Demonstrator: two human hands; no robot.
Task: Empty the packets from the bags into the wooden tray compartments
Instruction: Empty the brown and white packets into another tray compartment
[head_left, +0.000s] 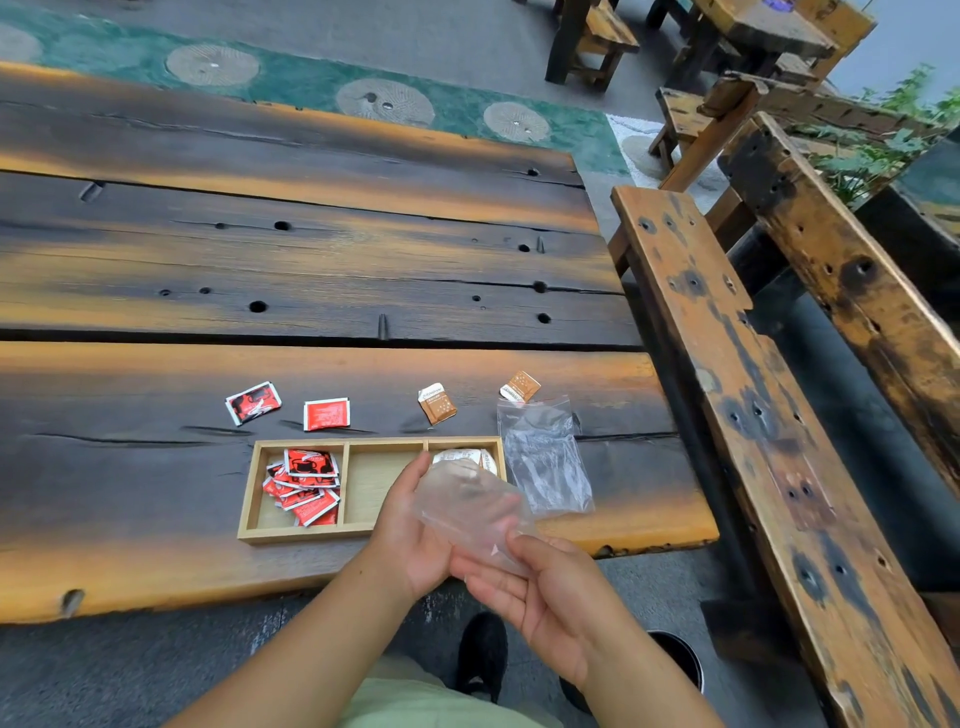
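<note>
A wooden tray (348, 531) with three compartments lies near the table's front edge. Its left compartment holds several red packets (304, 486), the middle one is bare, and the right one shows pale packets (465, 457) partly hidden by my hands. My left hand (410, 535) and my right hand (540, 587) both hold a clear plastic bag (470, 512) over the tray's right end. A second clear bag (543, 457) lies flat to the right of the tray. Behind the tray lie two red packets (253, 402) (326, 414) and two brown packets (437, 404) (520, 387).
The table (311, 249) is of dark, scorched planks with holes. A long wooden bench (769, 441) runs along its right side, with more benches and plants beyond. My shoe (482, 654) and a dark round bin (675, 660) are on the floor below.
</note>
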